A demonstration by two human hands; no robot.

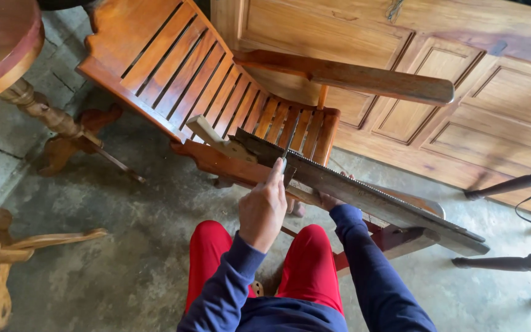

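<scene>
Hands on saw blade, beside chair

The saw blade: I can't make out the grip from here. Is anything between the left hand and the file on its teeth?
Nothing visible. The left hand already holds the file against the saw blade on the chair.

From where I stand, the open room lies on the concrete floor left of the red-trousered knees, bare as far as the carved table legs and the loose carved piece at the left edge. Straight ahead, the slatted wooden chair blocks the way, and the long saw blade lies slantwise across its front, barring passage to the right. The chair's armrest juts over it above. Behind stands a panelled door; dark stand legs crowd the right edge.
</scene>
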